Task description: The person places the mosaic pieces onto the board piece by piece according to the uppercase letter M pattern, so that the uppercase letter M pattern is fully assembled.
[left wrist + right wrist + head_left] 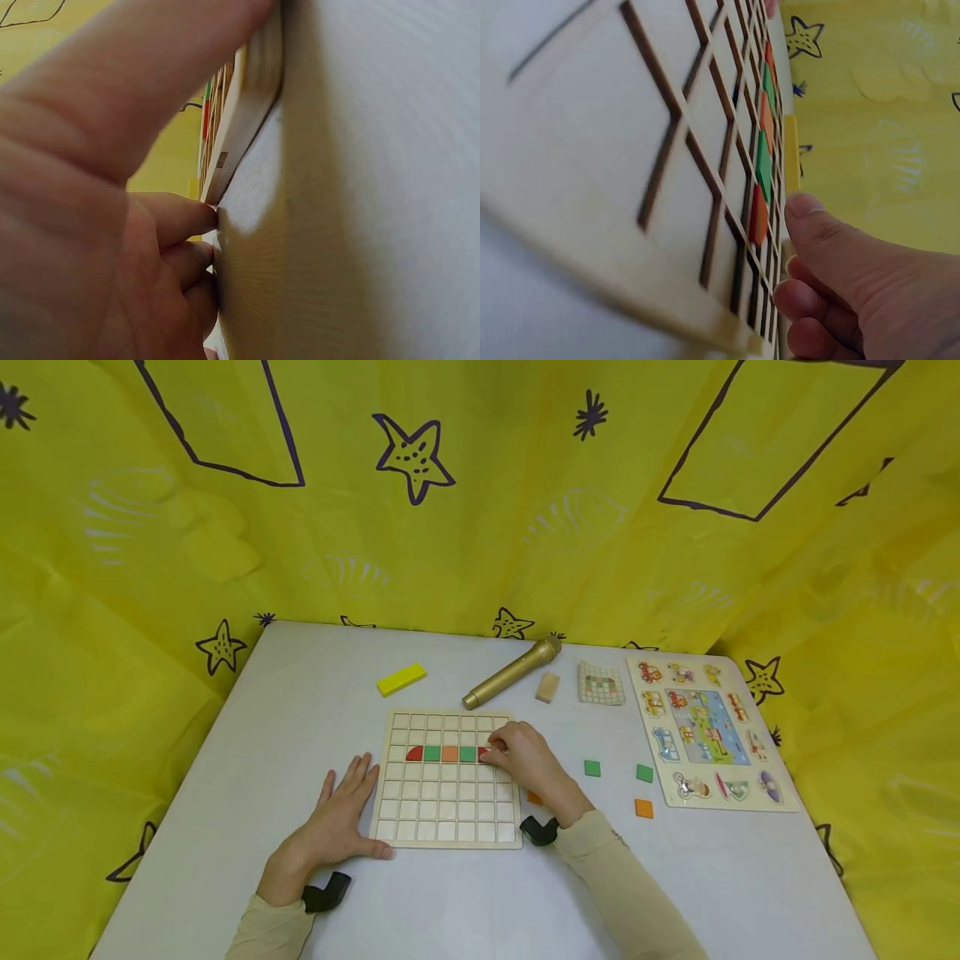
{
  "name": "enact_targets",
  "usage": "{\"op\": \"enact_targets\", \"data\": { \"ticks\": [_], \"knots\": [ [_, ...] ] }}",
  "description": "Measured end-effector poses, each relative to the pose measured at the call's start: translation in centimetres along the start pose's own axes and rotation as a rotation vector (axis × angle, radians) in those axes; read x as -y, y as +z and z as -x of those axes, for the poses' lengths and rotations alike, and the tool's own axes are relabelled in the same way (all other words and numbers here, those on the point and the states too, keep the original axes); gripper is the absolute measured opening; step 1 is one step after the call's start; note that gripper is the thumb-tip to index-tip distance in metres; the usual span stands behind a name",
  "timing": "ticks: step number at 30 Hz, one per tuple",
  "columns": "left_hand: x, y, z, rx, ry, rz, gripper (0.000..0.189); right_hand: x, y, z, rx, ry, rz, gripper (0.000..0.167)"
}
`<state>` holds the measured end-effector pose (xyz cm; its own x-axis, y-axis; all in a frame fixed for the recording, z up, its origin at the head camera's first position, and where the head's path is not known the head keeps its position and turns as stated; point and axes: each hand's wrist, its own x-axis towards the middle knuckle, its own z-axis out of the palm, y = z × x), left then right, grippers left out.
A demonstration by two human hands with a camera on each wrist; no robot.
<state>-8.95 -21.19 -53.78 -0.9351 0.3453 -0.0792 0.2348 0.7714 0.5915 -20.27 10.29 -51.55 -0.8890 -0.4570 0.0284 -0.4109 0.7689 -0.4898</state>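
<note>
A wooden grid board [450, 818] lies flat on the table. Across one of its rows run a red quarter-round tile [415, 753], a green tile [432, 753], an orange tile [450, 753], another green tile [468, 754] and a second red tile [758, 215]. My right hand [528, 764] is at that second red tile, its fingers bent and partly covering it in the head view; the right wrist view has the tile in its cell, with thumb and fingertips apart. With fingers spread, my left hand [337, 818] rests along the board's left side, thumb by the near corner.
Loose green tiles [592, 768] and an orange tile [643, 808] lie to the right, another orange tile [534, 797] beside my right wrist. Behind the board are a yellow block [402, 679], a gold microphone [510, 675], a wooden block [547, 687] and a pattern card [601, 683]. A picture puzzle [708, 735] lies far right.
</note>
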Motion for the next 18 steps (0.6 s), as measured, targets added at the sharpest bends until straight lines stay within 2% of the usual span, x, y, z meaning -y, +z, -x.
{"op": "enact_targets", "data": {
  "ticks": [6,10,18],
  "knots": [
    [0.0,0.0,0.0,-0.005,0.004,-0.007,0.132,-1.4,-1.6,0.9,-0.016,0.055,-0.038,0.029],
    [-0.1,0.0,0.0,-0.005,0.006,-0.003,0.131,-2.4,-2.6,2.0,-0.026,0.055,-0.050,0.030],
    [0.0,0.1,0.0,-0.009,0.008,-0.006,0.132,-4.2,-3.3,3.7,-0.026,0.077,-0.045,0.032]
  ]
}}
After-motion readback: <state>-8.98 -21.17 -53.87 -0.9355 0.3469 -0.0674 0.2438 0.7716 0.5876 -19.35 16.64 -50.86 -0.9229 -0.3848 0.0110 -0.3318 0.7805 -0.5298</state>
